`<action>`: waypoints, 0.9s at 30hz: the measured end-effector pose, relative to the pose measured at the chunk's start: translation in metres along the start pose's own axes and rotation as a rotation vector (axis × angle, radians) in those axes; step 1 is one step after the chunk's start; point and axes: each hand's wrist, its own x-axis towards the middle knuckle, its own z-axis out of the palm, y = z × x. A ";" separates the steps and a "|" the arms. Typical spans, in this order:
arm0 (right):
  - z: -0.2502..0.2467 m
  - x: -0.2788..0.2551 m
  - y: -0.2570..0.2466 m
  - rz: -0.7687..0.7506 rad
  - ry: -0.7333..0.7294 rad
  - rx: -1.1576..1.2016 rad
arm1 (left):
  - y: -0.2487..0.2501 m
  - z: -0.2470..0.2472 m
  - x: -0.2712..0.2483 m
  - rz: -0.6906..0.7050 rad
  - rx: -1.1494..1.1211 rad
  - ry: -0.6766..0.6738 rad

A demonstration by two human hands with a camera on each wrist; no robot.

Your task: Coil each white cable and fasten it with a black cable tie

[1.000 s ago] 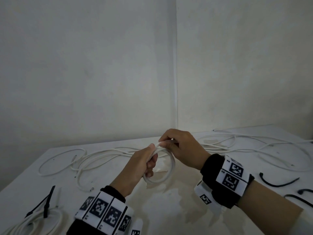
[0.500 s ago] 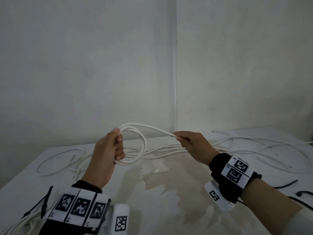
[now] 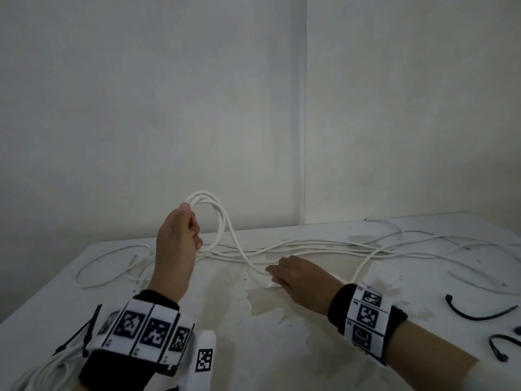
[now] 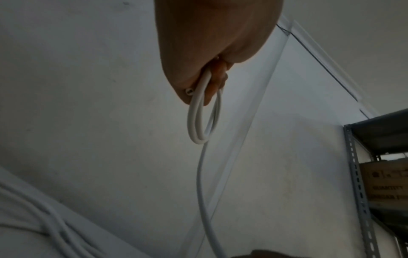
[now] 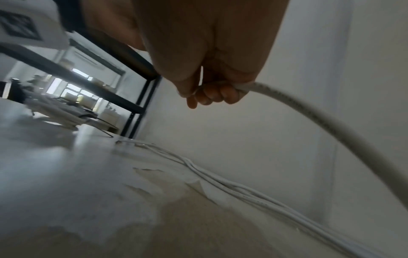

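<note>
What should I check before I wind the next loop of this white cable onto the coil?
1. Left hand grips the coil, held above the table: ok.
2. Cable end tucked in the left hand with the loops, seen in the left wrist view: ok.
3. Right hand has its fingers curled round the white cable: ok.
4. Cable between the hands free of knots: ok.
5. Remaining length clear of the other cables on the table: cannot tell.
6. Black cable ties within reach at the right: ok.
</note>
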 end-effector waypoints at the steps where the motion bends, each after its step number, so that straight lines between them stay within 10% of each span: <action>1: 0.003 -0.001 -0.002 -0.055 0.075 -0.065 | -0.002 0.001 0.000 0.018 0.032 0.002; 15: -0.023 0.012 -0.047 -0.342 0.402 -0.155 | -0.048 0.025 -0.030 0.103 0.381 -0.252; 27: -0.033 0.000 -0.046 -0.191 0.252 -0.206 | -0.042 0.019 -0.020 0.108 0.313 -0.158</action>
